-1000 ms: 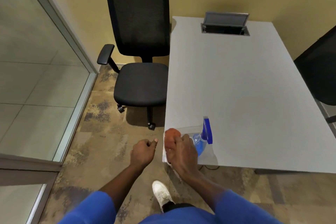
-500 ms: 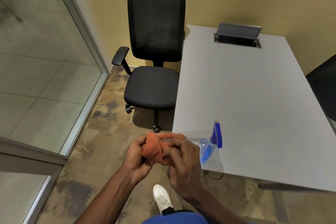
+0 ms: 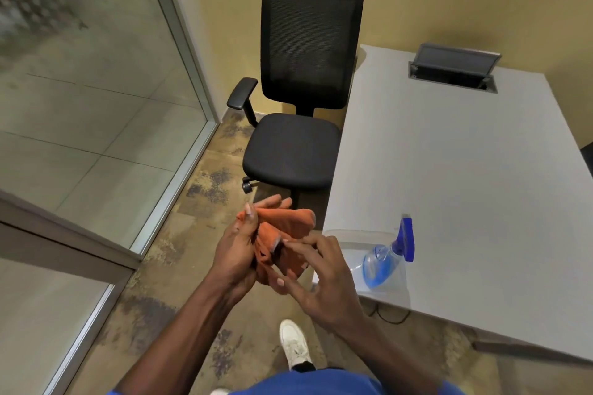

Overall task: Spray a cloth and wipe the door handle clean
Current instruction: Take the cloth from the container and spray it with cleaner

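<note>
No legible writing, brand or label on anything in view.

Far left: glass wall in a grey metal frame, pale tiles behind it. Floor on my side is mottled brown and tan. Wall behind is plain yellow.

My left hand is cupped under the cloth, thumb up along its left edge, fingers spread open beyond the top fold — the cloth lies bunched in the palm. The cloth is orange, crumpled, held in front of me above the floor, just left of the table corner and clear of it.

Behind the hands: black chair, mesh back, one armrest visible on its left, seat tucked close against the left edge of the table. Nothing lies between the hands and the chair.

My right hand pinches the lower right part of the cloth between thumb and forefinger; the remaining fingers are loosely curled, not gripping anything else.

Below: one white shoe on the floor, blue clothing at the bottom edge.

Right: grey table. The bottle lies on its side at the near corner — clear body, blue liquid, blue trigger head pointing away from me. It is just right of my right hand, not touching it. Far end of the table: a recessed cable box with lid tilted up.
</note>
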The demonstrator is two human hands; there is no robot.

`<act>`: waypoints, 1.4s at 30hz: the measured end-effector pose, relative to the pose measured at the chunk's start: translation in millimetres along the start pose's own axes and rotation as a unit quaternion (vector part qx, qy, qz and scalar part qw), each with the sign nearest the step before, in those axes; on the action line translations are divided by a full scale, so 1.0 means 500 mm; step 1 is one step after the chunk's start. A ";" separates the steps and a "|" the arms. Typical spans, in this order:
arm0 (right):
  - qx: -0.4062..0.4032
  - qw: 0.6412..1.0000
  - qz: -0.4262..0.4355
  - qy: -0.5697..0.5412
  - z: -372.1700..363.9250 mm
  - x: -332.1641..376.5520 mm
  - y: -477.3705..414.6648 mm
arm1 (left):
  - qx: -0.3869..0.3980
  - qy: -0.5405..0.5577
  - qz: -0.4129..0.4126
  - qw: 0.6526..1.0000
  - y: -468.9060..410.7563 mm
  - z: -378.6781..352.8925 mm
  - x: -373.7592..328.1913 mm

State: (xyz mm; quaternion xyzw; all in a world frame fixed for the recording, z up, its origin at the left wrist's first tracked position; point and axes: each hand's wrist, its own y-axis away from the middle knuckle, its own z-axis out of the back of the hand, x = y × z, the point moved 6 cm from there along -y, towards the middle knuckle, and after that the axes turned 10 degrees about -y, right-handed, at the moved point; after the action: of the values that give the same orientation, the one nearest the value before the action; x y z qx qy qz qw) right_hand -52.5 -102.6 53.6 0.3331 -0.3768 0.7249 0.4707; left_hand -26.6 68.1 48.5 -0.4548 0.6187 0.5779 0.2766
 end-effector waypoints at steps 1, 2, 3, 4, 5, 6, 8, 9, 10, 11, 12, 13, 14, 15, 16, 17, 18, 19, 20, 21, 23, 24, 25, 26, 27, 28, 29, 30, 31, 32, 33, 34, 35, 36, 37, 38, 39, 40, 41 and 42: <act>-0.008 1.000 0.013 0.005 0.000 0.005 0.000 | -0.004 0.022 0.008 1.000 -0.002 0.003 0.002; -0.013 1.000 0.023 -0.002 0.000 0.008 0.001 | -0.008 0.045 0.018 0.999 -0.005 0.006 0.005; -0.019 0.999 0.024 -0.020 0.001 0.009 0.001 | -0.011 0.067 0.028 0.997 -0.007 0.011 0.007; -0.028 0.999 0.016 -0.039 0.004 0.008 0.001 | -0.010 0.086 0.038 0.996 -0.009 0.015 0.011; -0.040 0.998 0.003 -0.049 0.007 0.004 0.000 | -0.005 0.100 0.045 0.994 -0.010 0.016 0.016; -0.050 0.998 -0.009 -0.049 0.010 0.000 -0.002 | 0.004 0.107 0.048 0.993 -0.011 0.016 0.020; -0.047 0.998 -0.024 -0.037 0.009 -0.007 -0.005 | 0.014 0.105 0.047 0.993 -0.008 0.012 0.024; -0.038 0.998 -0.028 -0.032 0.008 -0.010 -0.008 | 0.015 0.100 0.043 0.994 -0.007 0.010 0.025; -0.032 0.999 -0.028 -0.024 0.007 -0.011 -0.012 | 0.014 0.093 0.037 0.995 -0.006 0.008 0.025; -0.030 0.999 -0.023 -0.016 0.007 -0.012 -0.015 | 0.012 0.083 0.028 0.996 -0.005 0.006 0.026; -0.030 0.999 -0.012 -0.011 0.007 -0.012 -0.016 | 0.009 0.072 0.018 0.997 -0.005 0.004 0.025; -0.032 0.999 0.008 -0.001 0.007 -0.010 -0.017 | 0.006 0.066 0.007 0.998 -0.007 0.002 0.023; -0.038 0.999 0.034 0.018 0.009 -0.007 -0.015 | -0.001 0.064 -0.003 0.998 -0.009 0.002 0.020; -0.047 0.996 0.056 0.040 0.011 -0.004 -0.011 | -0.012 0.066 -0.011 0.998 -0.012 0.004 0.014; -0.055 0.995 0.070 0.053 0.012 -0.003 -0.005 | -0.022 0.071 -0.017 0.997 -0.015 0.008 0.008; -0.058 0.994 0.072 0.054 0.013 -0.005 0.001 | -0.030 0.081 -0.021 0.996 -0.018 0.012 0.001; -0.055 0.995 0.066 0.049 0.014 -0.008 0.007 | -0.038 0.093 -0.023 0.995 -0.020 0.018 -0.005; -0.045 0.996 0.056 0.045 0.014 -0.011 0.012 | -0.046 0.104 -0.023 0.993 -0.022 0.025 -0.011; -0.031 0.998 0.044 0.043 0.014 -0.015 0.017 | -0.051 0.112 -0.022 0.992 -0.023 0.029 -0.015; -0.018 0.999 0.030 0.041 0.014 -0.018 0.019 | -0.049 0.120 -0.018 0.991 -0.023 0.031 -0.018; -0.009 1.000 -0.018 0.010 0.016 -0.028 0.020 | -0.039 0.148 -0.009 0.988 -0.023 0.034 -0.022; -0.022 0.998 -0.053 -0.032 0.018 -0.036 0.017 | -0.031 0.166 -0.005 0.986 -0.024 0.039 -0.023; -0.047 0.991 -0.093 -0.085 0.022 -0.045 0.013 | -0.018 0.182 0.000 0.983 -0.026 0.044 -0.025; -0.074 0.979 -0.132 -0.139 0.027 -0.054 0.007 | 0.003 0.194 0.008 0.981 -0.028 0.048 -0.026; -0.090 0.962 -0.171 -0.191 0.029 -0.062 0.000 | 0.027 0.203 0.023 0.979 -0.030 0.049 -0.028; -0.088 0.944 -0.206 -0.244 0.027 -0.069 -0.011 | 0.051 0.208 0.038 0.976 -0.029 0.048 -0.031; -0.071 0.922 -0.232 -0.300 0.021 -0.074 -0.022 | 0.071 0.208 0.049 0.974 -0.029 0.046 -0.032; -0.052 0.903 -0.252 -0.345 0.015 -0.077 -0.034 | 0.083 0.202 0.054 0.974 -0.028 0.043 -0.033; -0.027 0.888 -0.260 -0.378 0.010 -0.076 -0.046 | 0.082 0.193 0.054 0.976 -0.027 0.039 -0.038; -0.006 0.882 -0.257 -0.396 0.006 -0.073 -0.056 | 0.077 0.185 0.049 0.978 -0.025 0.035 -0.042; 0.006 0.884 -0.248 -0.396 0.005 -0.067 -0.065 | 0.074 0.184 0.048 0.979 -0.024 0.032 -0.042; 0.007 0.894 -0.241 -0.377 0.006 -0.061 -0.071 | 0.071 0.183 0.046 0.979 -0.024 0.030 -0.041; -0.003 0.907 -0.234 -0.350 0.009 -0.056 -0.075 | 0.061 0.178 0.043 0.981 -0.023 0.028 -0.040; -0.016 0.918 -0.228 -0.325 0.012 -0.053 -0.077 | 0.057 0.172 0.051 0.982 -0.021 0.026 -0.032; -0.027 0.923 -0.224 -0.310 0.015 -0.051 -0.077 | 0.057 0.163 0.075 0.982 -0.019 0.024 -0.016; -0.034 0.925 -0.224 -0.306 0.016 -0.050 -0.075 | 0.060 0.156 0.108 0.980 -0.012 0.020 0.006; -0.037 0.924 -0.228 -0.305 0.016 -0.051 -0.074 | 0.067 0.152 0.142 0.976 -0.001 0.014 0.028; -0.043 0.923 -0.237 -0.300 0.017 -0.053 -0.071 | 0.072 0.152 0.171 0.971 0.010 0.008 0.050; -0.049 0.922 -0.249 -0.291 0.019 -0.058 -0.069 | 0.079 0.149 0.197 0.966 0.021 0.003 0.069; -0.054 0.921 -0.262 -0.283 0.022 -0.064 -0.067 | 0.082 0.142 0.216 0.962 0.028 0.001 0.088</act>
State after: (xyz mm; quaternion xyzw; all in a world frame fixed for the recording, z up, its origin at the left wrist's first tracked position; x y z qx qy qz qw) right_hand -9.2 -116.5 40.2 0.5848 -0.4322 0.4297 0.5353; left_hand -58.1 56.8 16.7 -0.3637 0.7805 0.5003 0.0905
